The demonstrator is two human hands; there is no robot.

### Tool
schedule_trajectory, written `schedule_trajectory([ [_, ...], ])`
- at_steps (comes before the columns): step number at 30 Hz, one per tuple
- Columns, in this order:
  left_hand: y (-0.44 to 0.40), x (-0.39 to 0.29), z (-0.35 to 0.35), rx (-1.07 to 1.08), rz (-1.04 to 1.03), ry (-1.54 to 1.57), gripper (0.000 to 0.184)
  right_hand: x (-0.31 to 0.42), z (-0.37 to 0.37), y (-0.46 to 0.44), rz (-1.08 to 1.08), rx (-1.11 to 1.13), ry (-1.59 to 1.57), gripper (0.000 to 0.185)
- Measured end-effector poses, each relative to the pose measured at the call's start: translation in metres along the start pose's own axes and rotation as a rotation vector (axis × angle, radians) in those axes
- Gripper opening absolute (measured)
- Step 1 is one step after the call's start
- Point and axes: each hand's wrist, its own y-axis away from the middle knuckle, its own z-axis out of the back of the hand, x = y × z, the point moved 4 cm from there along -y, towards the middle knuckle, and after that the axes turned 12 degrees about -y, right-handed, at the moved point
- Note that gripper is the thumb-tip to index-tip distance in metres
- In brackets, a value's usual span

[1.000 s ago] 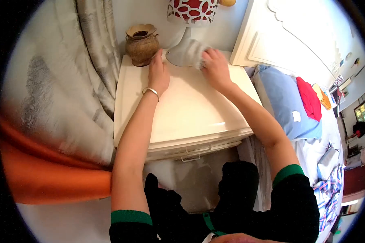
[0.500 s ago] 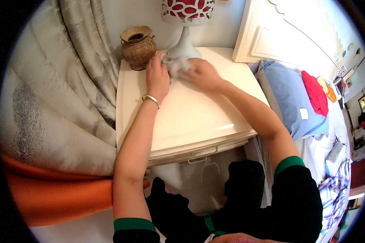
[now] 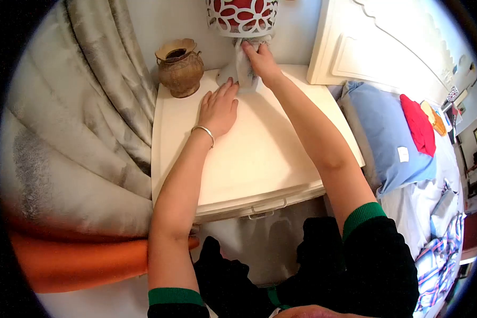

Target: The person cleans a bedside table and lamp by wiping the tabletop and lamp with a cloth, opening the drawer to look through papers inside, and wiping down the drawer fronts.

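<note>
One cloth point(image 3: 245, 64) has moved up from the base of the lamp point(image 3: 242, 18) to its neck—so contact is higher now. The right hand point(image 3: 264, 62) grasps it near the back edge of the nightstand point(image 3: 259, 159); the left hand point(image 3: 218, 111) rests spread on top, nearer the front edge—beside the pot point(image 3: 181, 71).

Two hands point(image 3: 219, 112) point(image 3: 262, 62), one lamp point(image 3: 242, 20), one pot point(image 3: 181, 73)

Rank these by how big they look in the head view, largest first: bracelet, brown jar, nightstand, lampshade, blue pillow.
1. Nightstand
2. Blue pillow
3. Brown jar and lampshade: too alike to rank, as the picture's top edge cuts off the shade
4. Bracelet
</note>
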Motion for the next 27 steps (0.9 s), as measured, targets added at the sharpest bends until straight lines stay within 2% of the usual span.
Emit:
schedule_trajectory([
  [2,-0.002,0.0,-0.001,-0.017,-0.021,-0.026,0.05,-0.009,0.005,-0.011,0.182,-0.04,0.26,0.047],
  [3,-0.003,0.0,-0.002,-0.012,-0.022,-0.029,0.05,-0.01,0.005,-0.01,0.179,-0.042,0.255,0.047],
  [5,-0.002,-0.001,-0.001,-0.011,-0.02,-0.038,0.051,-0.002,0.004,-0.002,0.369,-0.058,0.425,0.044],
  [6,-0.001,-0.001,-0.002,-0.006,-0.022,-0.039,0.051,-0.005,0.008,0.006,0.366,-0.062,0.424,0.044],
  [8,0.0,-0.002,0.0,-0.048,-0.021,0.011,0.052,-0.009,0.023,0.026,0.338,-0.078,0.855,0.046],
  [9,0.0,-0.003,0.001,-0.052,-0.026,0.014,0.052,-0.001,0.037,0.038,0.343,-0.082,0.86,0.046],
  [11,0.001,-0.003,0.004,-0.006,0.003,0.069,0.052,0.007,0.058,0.054,0.213,0.219,1.11,0.048],
  [12,0.001,-0.004,0.005,-0.015,-0.002,0.066,0.052,0.006,0.065,0.046,0.222,0.214,1.112,0.048],
  [14,0.001,-0.004,0.004,0.003,0.006,0.023,0.051,-0.008,0.082,0.017,0.075,0.13,0.985,0.05],
  [15,0.003,-0.004,0.004,-0.002,0.005,0.02,0.051,0.0,0.078,0.008,-0.123,0.049,0.744,0.057],
  [16,0.003,-0.003,0.003,-0.006,-0.005,0.028,0.05,-0.005,0.074,-0.006,-0.116,0.05,0.741,0.057],
  [18,0.001,0.0,0.003,-0.013,-0.008,0.033,0.049,-0.014,0.055,-0.029,-0.014,0.163,0.149,0.063],
  [19,0.0,0.001,0.002,-0.012,-0.009,0.035,0.048,-0.013,0.04,-0.009,-0.052,0.215,0.249,0.064],
  [21,0.002,0.0,0.0,-0.007,-0.011,0.042,0.046,-0.03,0.027,0.001,0.319,0.217,0.474,0.044],
  [23,0.002,-0.001,0.004,0.001,-0.018,0.047,0.044,-0.025,0.034,0.013,0.38,0.23,0.52,0.039],
  [25,0.002,0.0,0.004,-0.007,-0.008,0.054,0.043,0.028,0.032,0.061,0.029,0.286,0.939,0.038],
  [27,0.001,-0.002,0.003,-0.007,0.012,0.037,0.041,0.023,0.048,0.074,0.149,0.342,1.194,0.026],
])
